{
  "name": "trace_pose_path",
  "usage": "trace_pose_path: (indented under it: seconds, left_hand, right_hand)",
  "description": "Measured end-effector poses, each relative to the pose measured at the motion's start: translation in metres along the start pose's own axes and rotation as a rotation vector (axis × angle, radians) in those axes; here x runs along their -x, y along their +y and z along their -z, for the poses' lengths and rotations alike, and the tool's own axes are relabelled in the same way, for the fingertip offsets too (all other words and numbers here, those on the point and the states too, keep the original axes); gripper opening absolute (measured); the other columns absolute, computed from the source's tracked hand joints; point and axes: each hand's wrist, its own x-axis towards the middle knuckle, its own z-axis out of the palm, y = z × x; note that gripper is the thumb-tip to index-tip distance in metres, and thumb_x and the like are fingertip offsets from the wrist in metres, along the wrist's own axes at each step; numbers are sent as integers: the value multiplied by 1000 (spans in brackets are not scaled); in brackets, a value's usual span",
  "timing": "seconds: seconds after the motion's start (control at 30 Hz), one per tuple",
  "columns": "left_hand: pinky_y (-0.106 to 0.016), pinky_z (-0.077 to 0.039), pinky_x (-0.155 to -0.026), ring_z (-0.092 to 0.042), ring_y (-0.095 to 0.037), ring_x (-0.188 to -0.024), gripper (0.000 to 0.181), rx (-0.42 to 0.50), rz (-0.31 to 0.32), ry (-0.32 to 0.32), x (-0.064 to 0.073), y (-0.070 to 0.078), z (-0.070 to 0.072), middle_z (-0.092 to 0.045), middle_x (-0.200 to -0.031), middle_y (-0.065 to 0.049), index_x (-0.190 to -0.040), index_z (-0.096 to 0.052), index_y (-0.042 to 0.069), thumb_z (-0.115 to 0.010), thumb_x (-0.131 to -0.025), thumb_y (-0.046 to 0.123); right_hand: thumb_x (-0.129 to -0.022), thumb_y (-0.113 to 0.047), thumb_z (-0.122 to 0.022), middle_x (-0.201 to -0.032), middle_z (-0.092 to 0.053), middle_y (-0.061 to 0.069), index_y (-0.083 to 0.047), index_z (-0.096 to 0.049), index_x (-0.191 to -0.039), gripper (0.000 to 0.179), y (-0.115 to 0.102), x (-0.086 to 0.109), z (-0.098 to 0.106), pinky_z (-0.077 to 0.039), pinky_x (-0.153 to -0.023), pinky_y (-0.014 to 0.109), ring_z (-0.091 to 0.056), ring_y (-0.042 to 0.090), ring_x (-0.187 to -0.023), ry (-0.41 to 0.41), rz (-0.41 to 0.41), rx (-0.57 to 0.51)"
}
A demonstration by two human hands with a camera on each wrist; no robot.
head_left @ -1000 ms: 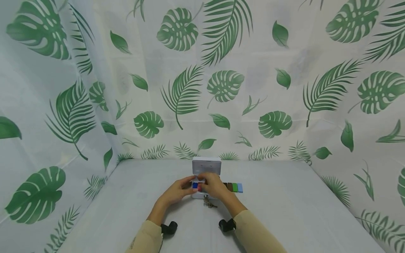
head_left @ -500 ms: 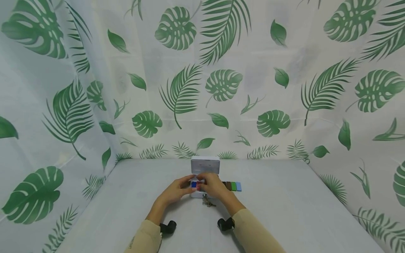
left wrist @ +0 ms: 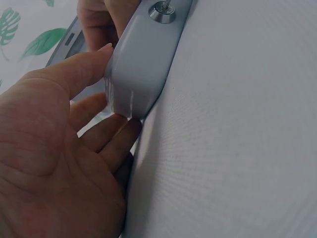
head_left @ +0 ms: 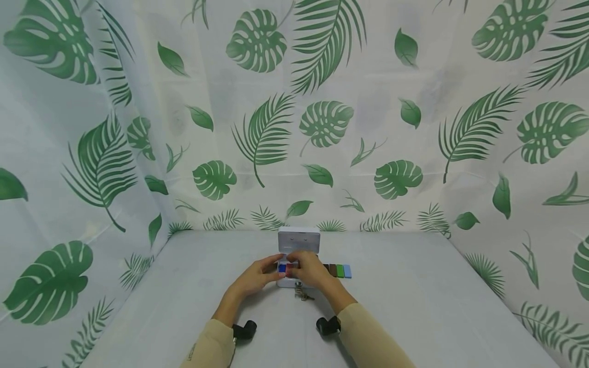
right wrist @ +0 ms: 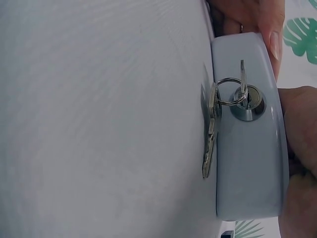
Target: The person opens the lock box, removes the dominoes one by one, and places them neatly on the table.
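Note:
A small light-grey lock box [head_left: 287,283] stands on the table with its lid [head_left: 299,241] raised. My left hand [head_left: 252,278] holds the box's left end, thumb at the rim and fingers round the side. My right hand [head_left: 313,268] reaches into the box, its fingertips at a red block [head_left: 289,269] and seeming to pinch it. A blue block [head_left: 282,268] lies just left of the red one. Most of the box's inside is hidden by the right hand. In the right wrist view, a key ring [right wrist: 230,103] hangs from the key in the lock [right wrist: 253,99].
Right of the box, a brown block [head_left: 333,270], a green block [head_left: 340,271] and a light blue block [head_left: 347,271] lie in a row, with a darker one partly hidden by the right hand. A leaf-patterned cloth [head_left: 276,194] rises behind the white table [head_left: 391,306].
The red block has shifted slightly at my right fingertips and now sits straighter beside the blue one. Both hands stay nearly where they were; the head view has shifted a little.

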Motion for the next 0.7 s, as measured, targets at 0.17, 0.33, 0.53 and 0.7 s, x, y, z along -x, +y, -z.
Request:
trace_pose_path:
  seconds: [0.17, 0.33, 0.53, 0.7]
  left_hand:
    - [-58, -33, -123, -42, -40, -150, 66, 16, -17, -2, -1, -1, 0, -45, -162, -17, -158, -45, 8, -71, -100, 28]
    - [-59, -33, -123, -42, -41, -150, 67, 17, -18, -7, 0, -2, 1, -45, -162, -17, -157, -45, 9, -72, -100, 28]
    - [-60, -35, -121, -44, -41, -149, 67, -3, -16, -8, -1, -2, 1, -46, -161, -17, -158, -46, 10, -72, -100, 30]
    - [-59, -34, -122, -43, -40, -149, 67, 0, -19, -5, -1, -1, 1, -46, -161, -17, -157, -46, 10, -73, -99, 30]
  right_hand:
    - [-96, -6, -73, -114, -76, 11, -2, -72, -126, 30, 1, -2, -1, -62, -84, 40, -68, 17, -92, 0, 7, 15]
    - [-96, -8, -73, -113, -76, 9, -3, -73, -125, 29, 1, -3, -1, -61, -87, 43, -67, 18, -93, -16, -12, 28]
    - [-96, -8, -74, -111, -76, 9, -4, -75, -121, 26, 1, -4, -2, -60, -85, 41, -66, 17, -91, -22, -21, 53]
    - [-94, -6, -74, -94, -72, 2, -6, -77, -108, 14, 1, -5, -3, -55, -70, 32, -59, 14, -79, -33, -11, 68]
